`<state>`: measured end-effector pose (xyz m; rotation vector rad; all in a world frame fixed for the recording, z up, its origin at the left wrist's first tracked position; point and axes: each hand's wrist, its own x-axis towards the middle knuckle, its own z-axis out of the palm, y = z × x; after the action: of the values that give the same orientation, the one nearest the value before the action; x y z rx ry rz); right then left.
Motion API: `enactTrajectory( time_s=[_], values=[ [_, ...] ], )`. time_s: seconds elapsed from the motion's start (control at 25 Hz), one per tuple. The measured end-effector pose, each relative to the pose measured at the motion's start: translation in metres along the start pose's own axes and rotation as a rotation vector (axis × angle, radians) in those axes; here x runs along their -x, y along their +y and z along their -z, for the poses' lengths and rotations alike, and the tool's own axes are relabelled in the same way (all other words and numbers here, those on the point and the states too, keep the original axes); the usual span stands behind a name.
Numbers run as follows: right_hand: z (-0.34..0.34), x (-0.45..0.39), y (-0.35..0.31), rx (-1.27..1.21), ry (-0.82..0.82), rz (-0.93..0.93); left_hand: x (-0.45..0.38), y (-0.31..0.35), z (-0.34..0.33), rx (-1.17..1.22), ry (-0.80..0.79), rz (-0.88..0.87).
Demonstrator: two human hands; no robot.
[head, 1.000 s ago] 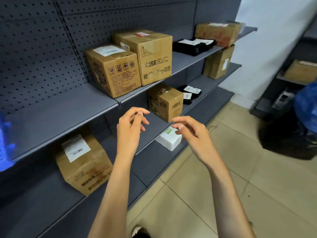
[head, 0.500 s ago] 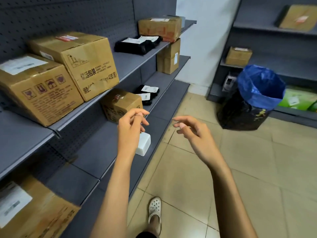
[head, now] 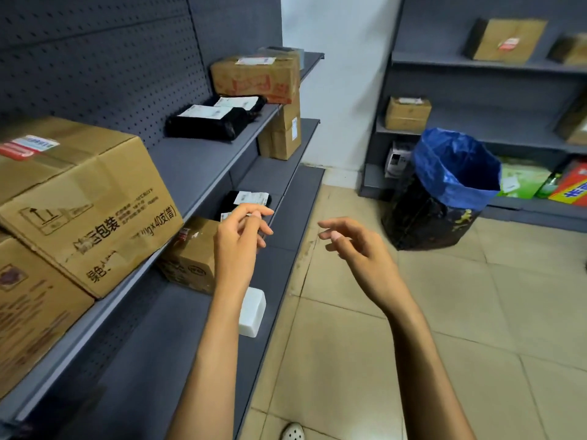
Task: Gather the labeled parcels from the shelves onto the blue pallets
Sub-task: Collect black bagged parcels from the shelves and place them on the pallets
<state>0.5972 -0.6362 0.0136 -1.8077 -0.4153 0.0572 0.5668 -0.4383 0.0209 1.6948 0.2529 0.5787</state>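
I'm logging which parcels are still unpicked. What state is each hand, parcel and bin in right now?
left hand: empty, fingers loosely curled
right hand: empty, fingers relaxed
big carton: on shelf, sealed
small brown box: on lower shelf, taped shut
white box: on bottom shelf
black bags: labeled, lying on upper shelf
blue-lined bin: open, upright on the floor

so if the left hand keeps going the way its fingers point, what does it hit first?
Likely the black labeled bag on the middle shelf, just past the left hand. Depth is unclear; it might pass above it.
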Motion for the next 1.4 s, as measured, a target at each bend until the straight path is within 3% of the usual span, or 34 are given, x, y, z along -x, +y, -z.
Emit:
enactTrajectory(
  time_s=[0.4, 0.68, 1.4],
  values=[
    [-0.027, -0.086, 0.017, 0.034, 0.052, -0.028, -0.092, -0.040, -0.002, -0.010, -0.064, 0.019],
    [-0.031, -0.136, 0.041, 0.001, -0.009, -0.059, -0.138, -0.062, -0.017, -0.032, -0.075, 0.036],
    [0.079, -0.400, 0.101, -0.034, -0.102, 0.004, -0.347, -0.082, -0.174, -0.062, 0.077, 0.036]
  ],
)
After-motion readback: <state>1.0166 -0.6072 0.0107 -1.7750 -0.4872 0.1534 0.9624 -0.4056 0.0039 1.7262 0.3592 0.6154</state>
